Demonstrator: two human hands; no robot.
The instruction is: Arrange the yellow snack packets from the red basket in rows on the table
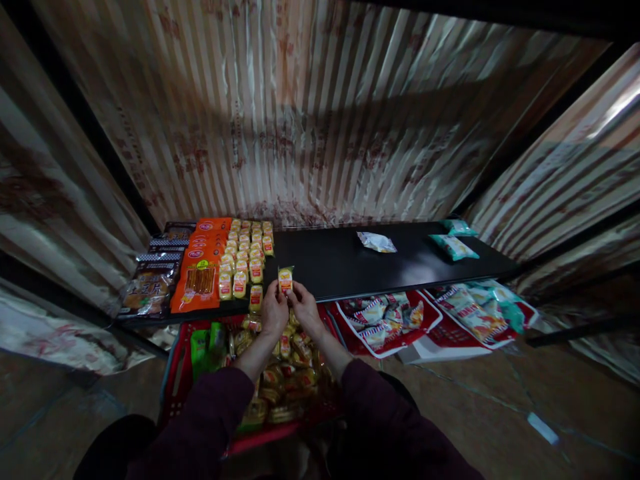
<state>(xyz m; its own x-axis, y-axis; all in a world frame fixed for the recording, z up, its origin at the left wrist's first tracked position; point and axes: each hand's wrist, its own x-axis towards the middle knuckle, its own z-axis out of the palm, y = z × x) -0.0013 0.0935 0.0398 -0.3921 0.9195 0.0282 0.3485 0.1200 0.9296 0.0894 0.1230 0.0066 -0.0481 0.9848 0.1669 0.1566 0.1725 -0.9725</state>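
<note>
Left hand (274, 312), right hand (304, 308): fingers grip one packet (285, 279) at shelf (340, 267) front edge; rows (247, 257) laid, basket (173, 387) seemingly full.

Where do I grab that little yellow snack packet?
Probably best to pinch the yellow packet by its bottom edge, coming from below on both sides, as the left hand and right hand do. It is flat and thin, held upright over the shelf edge, so fingers fit its lower corners.

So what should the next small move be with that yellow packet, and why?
Probably lay the yellow packet on the bare black shelf just right of the matching rows: the left hand and right hand hold it at that spot.
</note>
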